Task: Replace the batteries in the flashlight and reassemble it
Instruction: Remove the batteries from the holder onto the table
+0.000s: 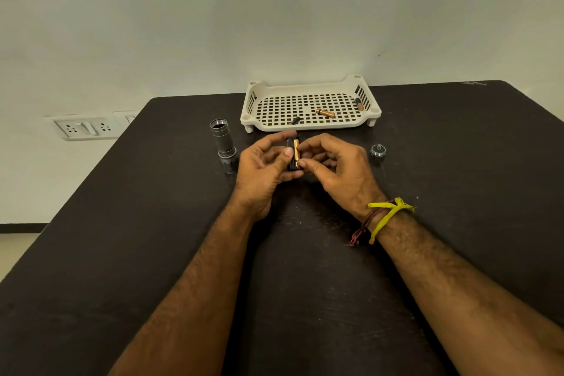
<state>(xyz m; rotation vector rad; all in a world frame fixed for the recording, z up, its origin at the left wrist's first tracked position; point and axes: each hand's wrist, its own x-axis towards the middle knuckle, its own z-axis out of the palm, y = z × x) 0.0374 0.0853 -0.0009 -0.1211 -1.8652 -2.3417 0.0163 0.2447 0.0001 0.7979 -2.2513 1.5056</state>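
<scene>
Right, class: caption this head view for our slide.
Both hands seat a copper-and-black battery in the black battery holder; grey metal flashlight body waits.

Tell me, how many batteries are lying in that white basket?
3: one near the basket's front edge, one in the middle, one by the right wall. At least one more sits in the hand-held holder.

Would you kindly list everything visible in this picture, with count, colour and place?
battery holder: one, black, with an orange-and-black battery in it, held between both hands
flashlight body: one, grey metal, standing open end up, left of the hands
end cap: one, grey with a spring, right of the hands
tray: one, cream, perforated, behind the hands
loose batteries: three, orange-and-black, lying in the tray
table: one, black
wall sockets: one white plate, far left
wrist threads: yellow and red, right wrist
left hand: grips the holder
right hand: pinches the holder
</scene>
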